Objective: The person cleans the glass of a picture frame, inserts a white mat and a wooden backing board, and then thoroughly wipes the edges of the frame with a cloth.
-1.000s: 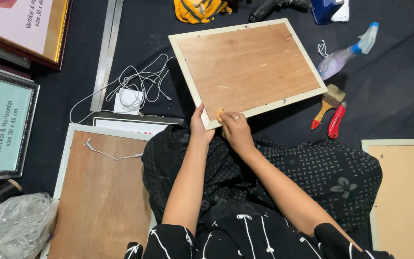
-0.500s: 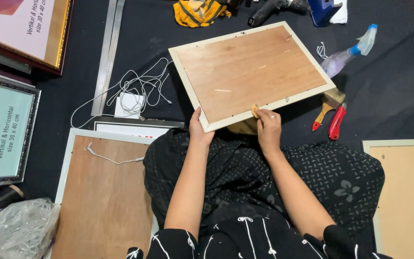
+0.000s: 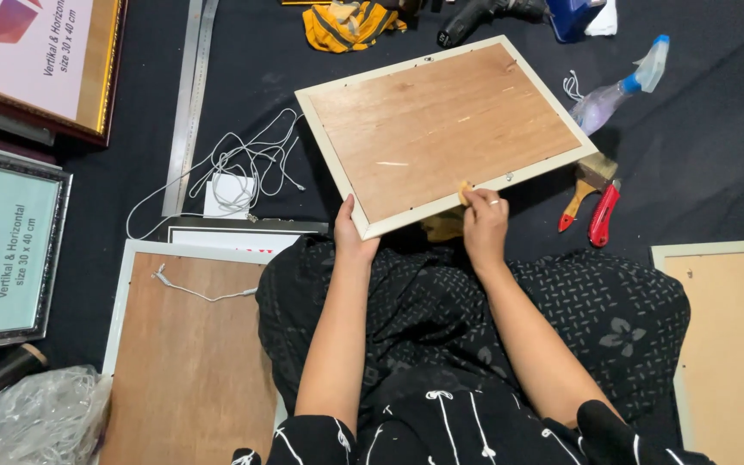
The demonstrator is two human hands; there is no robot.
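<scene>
A cream picture frame (image 3: 441,138) lies back side up over my lap, its brown backing board showing. My left hand (image 3: 350,234) grips the frame's near left corner, thumb on top. My right hand (image 3: 484,222) rests on the near edge further right and pinches a small tan piece (image 3: 463,191) against the rim. A ring is on one finger of that hand. A folded tan cloth or paper (image 3: 443,226) peeks out under the frame between my hands.
A spray bottle (image 3: 617,90), a paintbrush (image 3: 585,182) and a red-handled tool (image 3: 603,213) lie right of the frame. Other frames lie at left (image 3: 191,344), far left (image 3: 6,250) and right (image 3: 734,336). A metal ruler (image 3: 189,103), white cord (image 3: 243,168) and plastic bag (image 3: 32,422) lie left.
My right hand has slid rightward along the frame's near edge, away from my left hand. The left hand has kept its grip at the corner.
</scene>
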